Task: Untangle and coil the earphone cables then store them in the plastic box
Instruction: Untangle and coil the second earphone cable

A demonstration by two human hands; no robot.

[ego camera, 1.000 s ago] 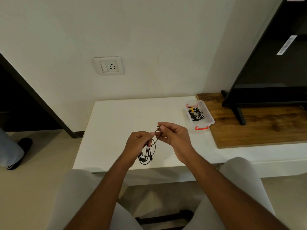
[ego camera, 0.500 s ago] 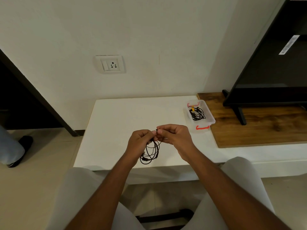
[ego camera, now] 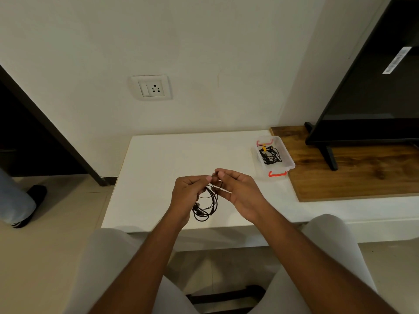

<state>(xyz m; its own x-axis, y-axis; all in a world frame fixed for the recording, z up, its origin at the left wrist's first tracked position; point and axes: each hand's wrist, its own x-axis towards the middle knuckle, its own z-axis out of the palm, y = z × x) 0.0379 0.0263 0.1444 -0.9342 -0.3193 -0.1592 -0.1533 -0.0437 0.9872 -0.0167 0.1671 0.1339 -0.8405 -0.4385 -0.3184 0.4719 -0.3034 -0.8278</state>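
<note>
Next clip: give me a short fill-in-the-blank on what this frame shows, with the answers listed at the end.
1. The left hand and right hand together hold a coil of ___ earphone cable above the table.
2. The plastic box sits on the table to the ___ of the hands.
3. The television stands on a ___ board.

Missing words: black; right; wooden.

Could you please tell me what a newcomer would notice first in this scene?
Both hands meet above the white table: the left hand holds a loosely coiled black earphone cable and the right hand pinches a strand near its top. To the right, a clear plastic box with red clips holds more dark cables.
</note>
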